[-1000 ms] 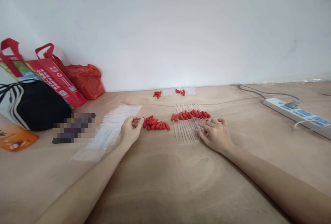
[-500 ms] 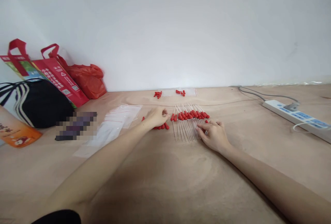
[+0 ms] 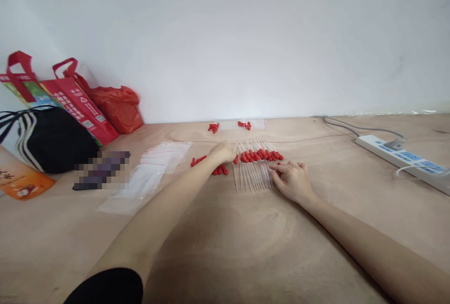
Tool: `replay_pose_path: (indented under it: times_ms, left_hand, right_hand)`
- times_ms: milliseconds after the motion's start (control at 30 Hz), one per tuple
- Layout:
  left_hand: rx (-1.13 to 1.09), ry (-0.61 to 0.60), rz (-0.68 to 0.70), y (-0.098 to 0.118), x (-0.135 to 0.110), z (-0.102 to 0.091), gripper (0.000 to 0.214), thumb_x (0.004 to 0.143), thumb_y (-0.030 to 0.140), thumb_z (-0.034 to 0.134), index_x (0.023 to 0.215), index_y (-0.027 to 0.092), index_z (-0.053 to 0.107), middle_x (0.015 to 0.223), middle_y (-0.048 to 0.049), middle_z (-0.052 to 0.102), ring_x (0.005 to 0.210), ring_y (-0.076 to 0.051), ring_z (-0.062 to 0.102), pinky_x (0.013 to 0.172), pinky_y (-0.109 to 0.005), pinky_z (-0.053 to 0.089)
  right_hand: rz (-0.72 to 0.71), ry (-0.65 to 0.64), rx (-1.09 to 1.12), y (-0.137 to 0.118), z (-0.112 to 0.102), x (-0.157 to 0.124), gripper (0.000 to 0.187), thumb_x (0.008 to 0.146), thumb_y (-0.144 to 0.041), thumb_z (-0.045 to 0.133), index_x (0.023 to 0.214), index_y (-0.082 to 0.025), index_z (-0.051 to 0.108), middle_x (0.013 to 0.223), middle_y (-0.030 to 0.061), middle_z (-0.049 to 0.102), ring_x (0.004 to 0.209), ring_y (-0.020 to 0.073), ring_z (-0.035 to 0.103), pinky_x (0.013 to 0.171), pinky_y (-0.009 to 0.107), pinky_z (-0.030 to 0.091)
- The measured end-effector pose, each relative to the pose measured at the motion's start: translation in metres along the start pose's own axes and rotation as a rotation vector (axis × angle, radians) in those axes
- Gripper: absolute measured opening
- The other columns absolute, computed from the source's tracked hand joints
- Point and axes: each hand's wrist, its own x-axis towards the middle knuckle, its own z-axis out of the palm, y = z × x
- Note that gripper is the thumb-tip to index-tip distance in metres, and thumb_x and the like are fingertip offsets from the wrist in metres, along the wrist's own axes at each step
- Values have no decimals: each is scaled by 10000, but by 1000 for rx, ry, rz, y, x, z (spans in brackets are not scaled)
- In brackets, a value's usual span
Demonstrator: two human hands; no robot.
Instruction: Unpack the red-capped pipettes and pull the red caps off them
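A row of thin pale sticks lies side by side on the table, with red rounded pieces in a band across its middle. My left hand reaches to the row's left end. Its fingers are closed beside a red piece, and what they hold is hidden. At the right end, my right hand rests with curled fingers, thumb and forefinger close together against the outermost sticks. A bit of red shows by its fingertips; its grip is unclear. Loose red pieces lie under and left of my left wrist.
Clear plastic bags lie left of my left forearm, beside a blurred dark object. Bags, among them a black drawstring bag, stand farther left. More red pieces lie by the wall. At right is a power strip with cables.
My left hand has shifted right and slightly away from me, to the left end of the row, uncovering some loose red pieces. My right hand stays almost in place.
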Motion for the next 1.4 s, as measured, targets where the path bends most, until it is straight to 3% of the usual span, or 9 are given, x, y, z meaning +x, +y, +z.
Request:
replay_pose_path:
  times_ms: [133, 267, 433, 567, 933, 1033, 1133, 1267, 1400]
  left_hand:
    - [139, 177, 106, -8, -15, -19, 204, 652, 136, 548, 852, 167, 527, 802, -94, 620, 794, -246, 593, 657, -305, 422]
    - [262, 259, 423, -29, -48, -25, 149, 741, 120, 434, 870, 174, 484, 861, -67, 573, 722, -187, 568, 636, -276, 423]
    - [274, 314, 819, -49, -81, 3, 125, 800, 130, 358, 759, 178, 466, 742, -32, 539, 693, -146, 546, 658, -246, 447]
    - [184, 387, 1005, -55, -86, 24, 157, 814, 103, 340, 724, 175, 447, 768, -46, 551, 731, -131, 555, 686, -234, 472]
    - [171, 439, 1048, -51, -88, 32, 122, 831, 204, 439, 890, 163, 537, 816, -64, 595, 773, -161, 560, 703, -290, 467]
    - [243, 433, 1087, -50, -87, 32, 166, 840, 173, 426, 938, 171, 559, 775, -56, 584, 715, -158, 540, 657, -294, 453]
    - [183, 434, 1077, -50, -87, 31, 203, 844, 130, 393, 954, 165, 560, 812, -67, 578, 727, -150, 537, 667, -278, 460]
    - [-87, 397, 980, -45, -91, 30, 151, 839, 168, 436, 935, 157, 553, 866, -71, 592, 797, -144, 564, 730, -260, 475]
    - [-356, 233, 829, -33, -98, 32, 111, 824, 229, 497, 886, 179, 574, 843, -38, 638, 781, -131, 601, 726, -251, 487]
  right_hand:
    - [-24, 64, 38, 4, 0, 1, 211, 798, -310, 460, 819, -238, 657, 623, 3, 634, 650, 162, 533, 707, 335, 273]
    - [-77, 200, 47, 2, -2, 2, 281, 796, -325, 475, 1017, -201, 598, 813, 63, 623, 766, 181, 552, 730, 341, 312]
    - [-341, 180, -2, -12, -10, -1, 463, 771, -382, 536, 1200, -219, 478, 1082, 95, 559, 980, 225, 509, 869, 404, 302]
    - [-505, 76, -37, -23, -13, -5, 310, 797, -326, 531, 1102, -271, 555, 956, 20, 641, 954, 193, 522, 949, 442, 214]
    - [-554, 111, 75, -33, -9, -8, 157, 806, -180, 494, 887, -236, 617, 576, -45, 588, 645, 110, 529, 934, 419, 261]
    - [-609, 114, 179, -33, -9, -9, 119, 794, -168, 514, 878, -216, 583, 645, -33, 623, 629, 103, 542, 905, 377, 328]
    - [-593, 137, 287, -30, -8, -9, 269, 776, -196, 554, 1042, -192, 512, 750, 3, 659, 678, 120, 568, 845, 337, 391]
    - [-514, 80, 230, -27, -5, -7, 346, 780, -257, 556, 1113, -184, 496, 823, 44, 658, 783, 166, 571, 845, 383, 381]
    - [-500, 38, 182, -29, -4, -6, 372, 800, -283, 537, 1160, -206, 490, 937, 56, 652, 899, 189, 550, 889, 425, 331]
